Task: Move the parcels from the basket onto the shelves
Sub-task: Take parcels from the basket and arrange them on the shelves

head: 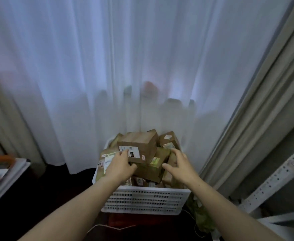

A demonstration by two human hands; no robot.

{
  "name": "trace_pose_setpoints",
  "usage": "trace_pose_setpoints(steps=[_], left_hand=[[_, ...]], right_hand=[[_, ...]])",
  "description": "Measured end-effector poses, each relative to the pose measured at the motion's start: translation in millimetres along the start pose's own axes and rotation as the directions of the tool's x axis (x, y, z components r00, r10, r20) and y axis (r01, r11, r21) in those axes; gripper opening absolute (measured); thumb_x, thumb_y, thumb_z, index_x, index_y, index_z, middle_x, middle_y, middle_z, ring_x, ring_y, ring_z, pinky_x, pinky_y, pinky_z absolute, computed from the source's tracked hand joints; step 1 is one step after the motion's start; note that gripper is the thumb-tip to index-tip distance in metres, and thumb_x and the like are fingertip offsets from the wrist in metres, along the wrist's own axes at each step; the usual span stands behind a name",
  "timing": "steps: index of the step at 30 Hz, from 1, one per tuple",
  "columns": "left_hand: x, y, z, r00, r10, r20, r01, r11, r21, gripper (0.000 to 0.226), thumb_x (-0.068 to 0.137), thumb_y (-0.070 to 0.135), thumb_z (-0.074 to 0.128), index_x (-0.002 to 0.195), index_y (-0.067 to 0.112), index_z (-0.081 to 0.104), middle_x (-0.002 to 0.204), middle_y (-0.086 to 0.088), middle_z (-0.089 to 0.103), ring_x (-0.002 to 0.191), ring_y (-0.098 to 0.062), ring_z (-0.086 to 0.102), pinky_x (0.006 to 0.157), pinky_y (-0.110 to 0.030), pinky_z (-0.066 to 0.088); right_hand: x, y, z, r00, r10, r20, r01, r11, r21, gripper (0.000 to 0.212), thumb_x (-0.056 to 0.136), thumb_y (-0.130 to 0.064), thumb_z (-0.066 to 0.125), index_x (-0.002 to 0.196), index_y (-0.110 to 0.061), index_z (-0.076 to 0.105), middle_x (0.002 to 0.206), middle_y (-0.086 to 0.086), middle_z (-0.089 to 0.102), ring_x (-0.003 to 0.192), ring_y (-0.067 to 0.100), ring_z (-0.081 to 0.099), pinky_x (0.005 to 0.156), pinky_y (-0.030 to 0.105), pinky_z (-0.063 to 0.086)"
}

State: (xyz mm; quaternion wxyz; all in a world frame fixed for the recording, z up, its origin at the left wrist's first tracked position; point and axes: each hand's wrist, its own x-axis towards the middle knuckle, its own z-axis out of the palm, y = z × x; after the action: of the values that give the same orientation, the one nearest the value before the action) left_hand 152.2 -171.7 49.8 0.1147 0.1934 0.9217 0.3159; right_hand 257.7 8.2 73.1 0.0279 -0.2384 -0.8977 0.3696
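- Lying at far L: papers (2, 173), blurred stack.
- Curtain (108, 66): white, sheer, hangs behind everything, down to the floor behind the basket.
- L hand (120, 164): over basket's L side. Fingers nearly straight, tips on the labelled face of the top box, thumb spread out by its lower edge. Not closed round it.
- Basket (142, 199): white, perforated, on the floor mid-frame against curtain. Long axis runs away from the person, short wall faces cam. Brown parcels (169, 139) heaped above the rim.
- Top box (139, 146): highest on the heap, slightly tilted. Long axis approx L–R across basket; white-label face points toward the person.
- R hand (179, 164): fingers spread wide, holds nothing, just over the parcels R of top box; contact can't tell.
- Green bag (200, 214): on floor at basket's near R corner.
- Shelf (273, 180): white uprights w/ holes, far R, well apart from the parcels.
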Motion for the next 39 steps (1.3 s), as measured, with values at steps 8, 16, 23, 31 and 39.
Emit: trace_pose_setpoints(steps=[8,16,23,31,39], left_hand=[[116.3,-26.5,-2.5,0.986,-0.164,-0.016,0.164,0.986,0.014,0.058,0.091,0.024,0.055,0.145,0.017,0.033,0.141,-0.010,0.043,0.128,-0.025,0.042,0.095,-0.032,0.039],[209.6,-82.5,5.0,0.966,-0.246,0.084,0.244,0.969,0.032,0.059,0.091,0.020,0.058,0.146,0.018,0.034,0.142,-0.012,0.042,0.125,-0.026,0.045,0.093,-0.030,0.040],[307.7,-127.4,30.2,0.934,-0.187,0.305,0.228,0.968,-0.105,0.069,0.087,0.018,0.067,0.147,0.017,0.032,0.138,-0.006,0.051,0.119,-0.023,0.053,0.094,-0.027,0.044],[351.9,-149.7,51.7,0.878,-0.206,0.431,0.320,0.924,-0.210,0.069,0.086,0.014,0.068,0.147,0.013,0.034,0.142,-0.008,0.046,0.126,-0.025,0.048,0.105,-0.038,0.042],[350.9,-95.4,-1.5,0.931,-0.199,0.307,0.324,0.836,-0.443,0.045,0.081,0.029,0.074,0.121,0.015,0.060,0.112,-0.003,0.064,0.099,-0.023,0.064,0.090,-0.042,0.054]], right_hand=[[153.0,13.8,23.6,0.991,0.043,0.125,-0.055,0.994,0.092,0.051,0.094,-0.026,0.057,0.141,-0.026,0.039,0.139,0.004,0.047,0.115,0.017,0.054,0.096,0.036,0.050],[234.2,17.6,78.0,0.966,0.157,0.206,-0.170,0.985,0.044,0.049,0.097,-0.018,0.052,0.143,-0.024,0.037,0.140,0.007,0.046,0.123,0.021,0.050,0.096,0.030,0.044],[280.8,22.1,120.9,0.943,0.288,0.165,-0.301,0.951,0.064,0.073,0.090,-0.020,0.064,0.151,-0.022,0.023,0.148,0.004,0.040,0.133,0.020,0.041,0.110,0.036,0.036],[297.2,28.4,145.5,0.928,0.371,0.039,-0.373,0.918,0.134,0.057,0.095,-0.013,0.057,0.147,-0.022,0.036,0.142,0.006,0.048,0.128,0.023,0.047,0.105,0.037,0.042],[287.3,-8.3,80.7,0.860,0.469,-0.202,-0.294,0.778,0.556,0.049,0.093,-0.021,0.061,0.139,-0.017,0.044,0.122,-0.003,0.058,0.101,0.018,0.062,0.080,0.033,0.055]])
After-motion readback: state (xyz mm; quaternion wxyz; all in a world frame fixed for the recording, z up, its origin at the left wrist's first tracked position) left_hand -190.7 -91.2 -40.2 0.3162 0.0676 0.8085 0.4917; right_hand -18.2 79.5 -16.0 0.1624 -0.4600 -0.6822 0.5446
